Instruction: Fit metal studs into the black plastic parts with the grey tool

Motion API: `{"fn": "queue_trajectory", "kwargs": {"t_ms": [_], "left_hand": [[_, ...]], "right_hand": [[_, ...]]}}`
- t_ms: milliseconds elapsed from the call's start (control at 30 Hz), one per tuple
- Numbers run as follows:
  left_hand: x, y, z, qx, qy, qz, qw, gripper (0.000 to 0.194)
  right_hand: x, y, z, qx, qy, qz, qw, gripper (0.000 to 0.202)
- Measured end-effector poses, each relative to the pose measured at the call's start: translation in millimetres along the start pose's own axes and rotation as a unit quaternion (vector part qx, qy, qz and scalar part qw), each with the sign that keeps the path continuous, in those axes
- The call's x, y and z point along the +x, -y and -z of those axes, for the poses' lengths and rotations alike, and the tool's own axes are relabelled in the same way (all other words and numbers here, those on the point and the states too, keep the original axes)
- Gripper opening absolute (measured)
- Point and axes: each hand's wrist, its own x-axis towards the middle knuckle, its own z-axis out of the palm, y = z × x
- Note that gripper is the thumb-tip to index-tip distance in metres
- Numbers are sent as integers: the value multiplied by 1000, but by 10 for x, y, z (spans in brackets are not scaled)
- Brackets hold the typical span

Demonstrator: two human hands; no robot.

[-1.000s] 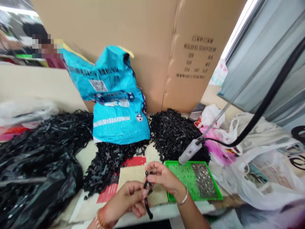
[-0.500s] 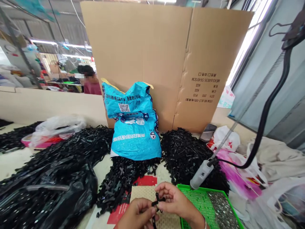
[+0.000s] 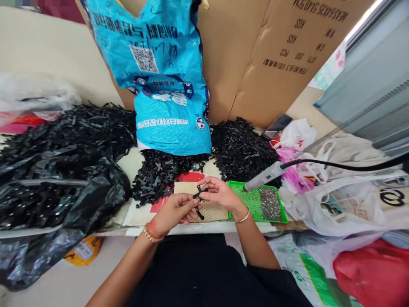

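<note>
Over a beige textured pad, my left hand pinches small black plastic strips, one end pointing down. My right hand has its thumb and fingers closed on the upper part of the same black pieces, which cross each other there. Whether the pieces are joined cannot be made out. Just right of my right hand lies a green tray with many tiny metal parts, likely screws, heaped in its right side. A grey electric screwdriver hangs with its tip over the tray's far left.
Black strips lie in heaps behind the pad, at the right and at the left. A blue sack leans on a cardboard sheet. A black plastic bag and white plastic bags flank the work area.
The view has tilted down, so my forearms and the table's front edge show. Both hands still hold the black pieces close together. The screwdriver hangs at a flatter slant.
</note>
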Motion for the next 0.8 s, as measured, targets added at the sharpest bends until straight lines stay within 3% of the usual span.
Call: {"fn": "queue_trajectory", "kwargs": {"t_ms": [267,533,800], "left_hand": [[19,74,12,-55,18,16,998,51],[31,96,11,-58,9,10,998,55],[6,74,11,-107,16,26,994,47]], "right_hand": [[91,-109,-76,18,-37,-28,999,43],[73,-73,-12,10,-16,-13,1000,44],[72,-94,-40,29,-25,-9,999,43]]}}
